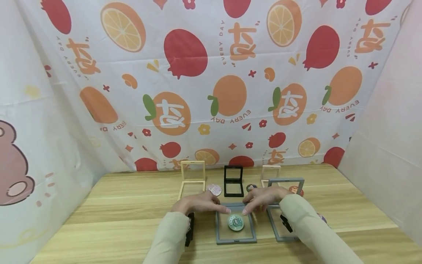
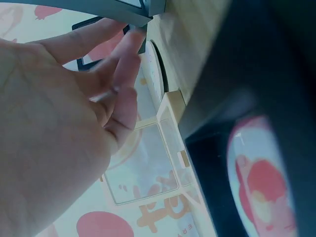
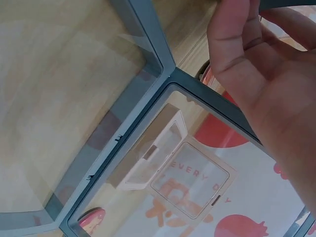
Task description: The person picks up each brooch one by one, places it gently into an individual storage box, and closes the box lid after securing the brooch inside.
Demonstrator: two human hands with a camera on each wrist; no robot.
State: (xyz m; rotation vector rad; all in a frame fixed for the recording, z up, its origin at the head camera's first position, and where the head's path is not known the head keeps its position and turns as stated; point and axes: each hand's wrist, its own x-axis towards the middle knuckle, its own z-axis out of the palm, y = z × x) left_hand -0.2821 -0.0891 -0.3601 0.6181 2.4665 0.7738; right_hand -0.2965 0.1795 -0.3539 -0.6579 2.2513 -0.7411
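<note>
With the teal round badge (image 1: 236,222) within the outline of the gray display frame (image 1: 236,241), an uneven push from the left hand (image 1: 202,202) and right hand (image 1: 266,197), whose grip on its far corners I cannot tell, might tilt it and shift the badge off-centre.

r frame (image 1: 273,223) pt-hidden, l fingertips (image 2: 134,38) blurry

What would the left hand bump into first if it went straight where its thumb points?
Probably the right hand: in the head view, the left hand aims its thumb over one grey frame toward it, though exact depth is hard to judge.
</note>
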